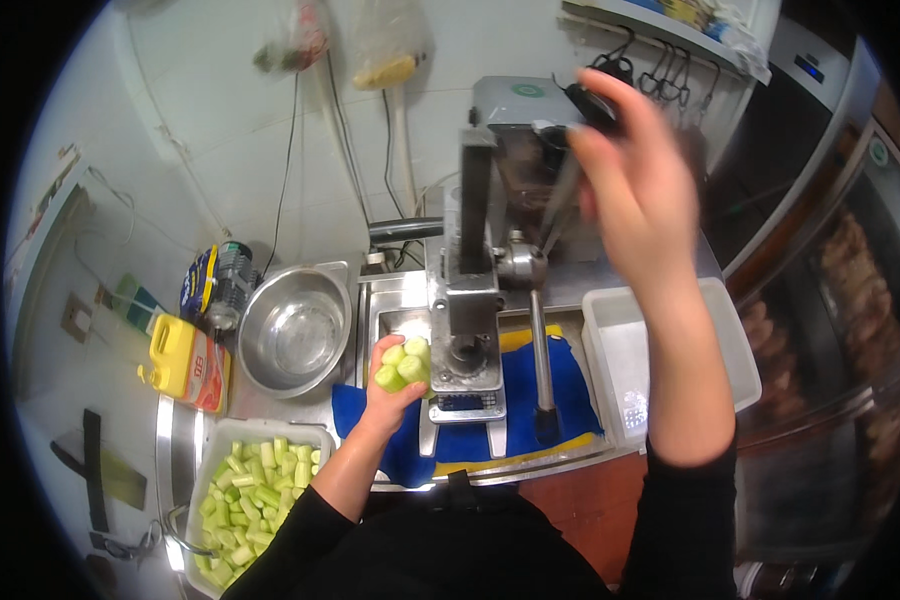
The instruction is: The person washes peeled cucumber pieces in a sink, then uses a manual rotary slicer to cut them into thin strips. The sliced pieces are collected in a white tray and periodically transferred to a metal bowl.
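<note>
Several peeled, pale green vegetable pieces [403, 366], like cut cucumber, are bunched upright in my left hand [390, 390]. That hand is close against the left side of a metal hand press [466, 300]. My right hand [637, 172] is raised to the press's upper right and blurred. A black grip [594, 109] shows between its thumb and forefinger; whether the fingers close around it is unclear. One press lever [540, 352] hangs down, and another black-handled lever [406, 229] points left. A blue cloth [521, 405] lies beneath the press.
At lower left, a white tub [322, 436] holds many cut pieces. Behind it are a steel bowl [296, 334] and a yellow detergent jug [184, 360]. A white plastic tub [615, 360] stands right of the press. Hooks [667, 79] hang under the shelf at upper right.
</note>
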Motion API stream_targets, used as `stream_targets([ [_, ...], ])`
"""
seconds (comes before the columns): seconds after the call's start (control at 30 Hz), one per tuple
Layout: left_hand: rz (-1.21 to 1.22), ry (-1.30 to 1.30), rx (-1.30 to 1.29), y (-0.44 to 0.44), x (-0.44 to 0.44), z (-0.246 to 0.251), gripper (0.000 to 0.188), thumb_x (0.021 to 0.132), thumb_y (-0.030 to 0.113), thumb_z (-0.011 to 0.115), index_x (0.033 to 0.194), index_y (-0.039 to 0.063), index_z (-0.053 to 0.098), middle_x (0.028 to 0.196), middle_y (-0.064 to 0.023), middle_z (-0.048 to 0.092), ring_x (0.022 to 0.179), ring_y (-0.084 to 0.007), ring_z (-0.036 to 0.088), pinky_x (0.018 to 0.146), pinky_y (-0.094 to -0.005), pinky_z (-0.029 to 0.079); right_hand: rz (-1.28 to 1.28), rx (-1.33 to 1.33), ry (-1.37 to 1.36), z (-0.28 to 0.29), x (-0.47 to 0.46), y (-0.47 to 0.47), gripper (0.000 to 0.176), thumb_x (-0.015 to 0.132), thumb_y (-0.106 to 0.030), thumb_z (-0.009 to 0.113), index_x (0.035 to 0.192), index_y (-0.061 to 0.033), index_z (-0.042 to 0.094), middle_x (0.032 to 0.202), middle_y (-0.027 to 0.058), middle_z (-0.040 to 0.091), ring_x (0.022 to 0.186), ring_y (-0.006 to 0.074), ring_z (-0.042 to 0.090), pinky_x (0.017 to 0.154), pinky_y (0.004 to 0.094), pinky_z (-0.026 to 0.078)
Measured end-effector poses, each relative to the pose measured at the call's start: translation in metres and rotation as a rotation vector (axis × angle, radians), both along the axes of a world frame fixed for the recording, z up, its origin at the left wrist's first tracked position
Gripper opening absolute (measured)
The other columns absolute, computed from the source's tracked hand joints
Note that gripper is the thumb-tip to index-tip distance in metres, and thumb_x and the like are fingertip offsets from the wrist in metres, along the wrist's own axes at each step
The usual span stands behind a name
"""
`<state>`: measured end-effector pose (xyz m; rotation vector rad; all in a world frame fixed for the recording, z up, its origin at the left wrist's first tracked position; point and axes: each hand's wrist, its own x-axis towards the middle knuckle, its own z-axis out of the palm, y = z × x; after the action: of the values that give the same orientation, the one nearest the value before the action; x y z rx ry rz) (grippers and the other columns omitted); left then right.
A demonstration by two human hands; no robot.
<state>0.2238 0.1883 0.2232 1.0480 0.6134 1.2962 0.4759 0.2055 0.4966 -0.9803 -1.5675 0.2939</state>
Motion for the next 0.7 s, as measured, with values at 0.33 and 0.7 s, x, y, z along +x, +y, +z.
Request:
stream_targets([
  [0.33, 0.059, 0.554, 0.309, 0.0, 0.029, -0.004, 0.079, 0.061, 0.011, 0.084, 0.124, 0.007, 0.037, 0.111, -0.0085, 0.053, 0.105, -0.0194, 0.052, 0.092, -0.0329, 0.041, -0.075, -0.459, -0.011, -0.232, 0.035, -0.021, 0.038, 0.084, -0.012, 0.061, 0.121, -0.004, 0.055, 0.092, 0.0103, 0.062, 0.087, 0.0191, 0.06, 0.074, 0.0313, 0.05],
  [0.7, -0.331, 0.874, 0.403, 0.024, 0.034, -0.007, 0.076, 0.059, 0.054, 0.079, 0.12, 0.014, 0.058, 0.127, -0.0117, 0.055, 0.123, -0.0354, 0.042, 0.109, -0.0506, 0.013, 0.092, -0.492, -0.371, -0.278, -0.034, -0.054, 0.053, 0.076, -0.016, 0.067, 0.124, -0.0028, 0.049, 0.129, 0.0206, 0.042, 0.119, 0.0417, 0.033, 0.101, 0.0502, 0.026],
])
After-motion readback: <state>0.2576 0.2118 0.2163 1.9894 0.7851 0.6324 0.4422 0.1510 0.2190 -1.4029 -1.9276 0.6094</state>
